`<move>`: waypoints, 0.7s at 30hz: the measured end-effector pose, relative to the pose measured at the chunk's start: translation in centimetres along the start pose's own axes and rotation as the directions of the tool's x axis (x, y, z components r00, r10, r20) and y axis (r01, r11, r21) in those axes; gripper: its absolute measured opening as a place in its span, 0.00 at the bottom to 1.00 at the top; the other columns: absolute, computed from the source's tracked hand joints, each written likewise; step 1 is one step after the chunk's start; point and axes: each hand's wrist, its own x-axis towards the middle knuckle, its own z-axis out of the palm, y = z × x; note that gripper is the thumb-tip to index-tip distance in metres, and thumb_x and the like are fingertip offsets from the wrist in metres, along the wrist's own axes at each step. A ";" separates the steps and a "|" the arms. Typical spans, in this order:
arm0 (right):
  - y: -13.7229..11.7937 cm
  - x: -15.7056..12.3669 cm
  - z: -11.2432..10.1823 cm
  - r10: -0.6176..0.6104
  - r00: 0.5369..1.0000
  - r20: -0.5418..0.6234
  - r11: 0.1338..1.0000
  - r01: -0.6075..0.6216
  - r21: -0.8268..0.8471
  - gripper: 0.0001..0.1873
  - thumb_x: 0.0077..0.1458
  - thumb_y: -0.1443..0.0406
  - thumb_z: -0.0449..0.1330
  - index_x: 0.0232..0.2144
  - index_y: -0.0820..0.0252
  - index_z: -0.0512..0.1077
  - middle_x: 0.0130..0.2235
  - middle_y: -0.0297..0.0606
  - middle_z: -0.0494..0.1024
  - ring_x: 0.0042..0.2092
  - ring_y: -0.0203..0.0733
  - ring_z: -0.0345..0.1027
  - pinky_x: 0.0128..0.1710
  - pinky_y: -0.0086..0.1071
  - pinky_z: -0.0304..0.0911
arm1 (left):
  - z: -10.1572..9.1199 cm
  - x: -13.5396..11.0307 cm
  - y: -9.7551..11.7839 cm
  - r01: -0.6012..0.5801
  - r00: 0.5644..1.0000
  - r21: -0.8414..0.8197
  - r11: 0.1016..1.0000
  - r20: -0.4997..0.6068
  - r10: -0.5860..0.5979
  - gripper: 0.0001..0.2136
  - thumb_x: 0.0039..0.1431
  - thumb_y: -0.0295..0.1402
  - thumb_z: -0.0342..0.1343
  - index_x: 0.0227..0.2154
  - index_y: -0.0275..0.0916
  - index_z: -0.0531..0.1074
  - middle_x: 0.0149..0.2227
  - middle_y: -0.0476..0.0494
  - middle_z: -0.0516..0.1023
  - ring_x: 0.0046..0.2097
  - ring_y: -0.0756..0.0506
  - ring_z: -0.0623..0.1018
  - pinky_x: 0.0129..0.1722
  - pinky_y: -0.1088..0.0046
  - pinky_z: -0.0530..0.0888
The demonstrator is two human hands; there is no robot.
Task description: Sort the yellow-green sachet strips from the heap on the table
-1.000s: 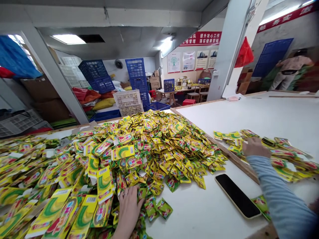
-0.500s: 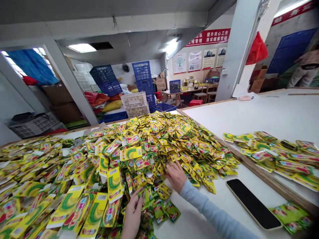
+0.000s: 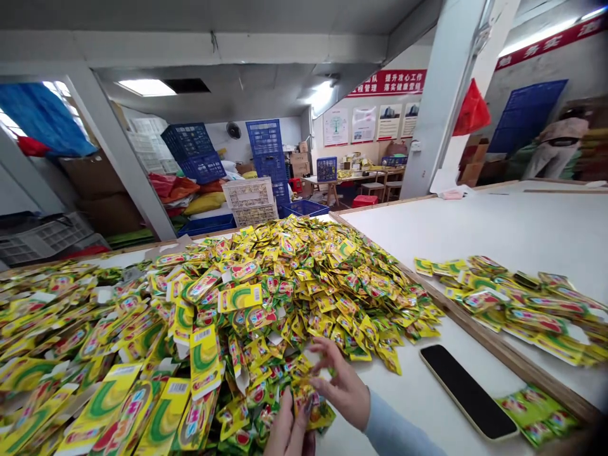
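My left hand (image 3: 291,427) is low in the middle of the view, its fingers closed around a few small yellow-and-green sachets (image 3: 319,413). Just to the right, my right hand (image 3: 346,387) has its fingers apart and curved, the thumb close to the top of those sachets. Whether the thumb touches them I cannot tell. Both hands are at the near foot of a large heap of similar sachets (image 3: 327,285). To the left of my hands lie many flat yellow card boxes (image 3: 205,361), some with open flaps.
A black-screened phone (image 3: 468,391) lies on the white table (image 3: 498,221) at the right, beside green sachets (image 3: 539,408). A wooden strip (image 3: 484,339) divides the tabletop; more yellow boxes (image 3: 517,297) lie beyond it. Crates (image 3: 249,196) stand behind, and a person (image 3: 560,142) stands far right.
My right hand has drawn back from the heap and its fingers have spread. My left hand has moved right and closed on sachets. The view has turned slightly right.
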 end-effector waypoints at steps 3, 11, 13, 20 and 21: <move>1.7 -0.9 0.4 0.186 0.947 0.261 0.919 -0.262 0.293 0.29 0.43 0.47 0.60 0.41 0.61 0.64 0.33 0.39 0.73 0.29 0.39 0.70 0.25 0.30 0.65 | 0.6 -0.3 1.0 -0.084 0.993 0.156 0.984 -0.065 0.095 0.30 0.57 0.49 0.39 0.58 0.35 0.52 0.41 0.35 0.76 0.40 0.41 0.76 0.40 0.68 0.70; 4.3 -3.7 -4.9 -0.032 0.996 -0.079 0.884 -0.009 -0.468 0.16 0.56 0.55 0.47 0.31 0.59 0.68 0.32 0.40 0.72 0.34 0.43 0.67 0.34 0.37 0.63 | -9.7 6.1 10.0 -0.102 0.781 0.980 0.169 -0.027 0.624 0.23 0.59 0.34 0.39 0.57 0.39 0.54 0.56 0.36 0.62 0.58 0.39 0.60 0.55 0.58 0.60; 5.5 -4.6 -5.7 -0.036 0.995 -0.096 0.867 -0.017 -0.497 0.15 0.56 0.56 0.47 0.30 0.58 0.67 0.31 0.40 0.72 0.34 0.43 0.67 0.35 0.37 0.63 | -13.3 8.4 11.6 -0.019 0.760 0.994 0.112 -0.058 0.647 0.25 0.54 0.29 0.44 0.57 0.34 0.54 0.58 0.32 0.60 0.61 0.34 0.54 0.56 0.51 0.56; 4.6 -4.8 -4.8 0.239 0.970 -0.046 0.965 -0.232 0.118 0.27 0.39 0.45 0.61 0.34 0.60 0.68 0.50 0.49 0.68 0.36 0.45 0.72 0.33 0.36 0.66 | -11.9 9.2 10.6 -0.181 0.634 0.976 -0.121 0.210 0.744 0.21 0.52 0.29 0.47 0.51 0.39 0.65 0.48 0.38 0.74 0.50 0.38 0.71 0.59 0.50 0.47; 3.8 -4.4 -4.4 0.224 0.973 -0.051 0.958 -0.210 0.197 0.27 0.37 0.46 0.63 0.32 0.60 0.69 0.53 0.50 0.65 0.40 0.47 0.71 0.35 0.37 0.66 | -10.2 8.6 9.6 -0.278 0.545 0.940 -0.196 0.323 0.774 0.23 0.52 0.28 0.47 0.53 0.43 0.62 0.48 0.42 0.75 0.49 0.41 0.72 0.61 0.55 0.44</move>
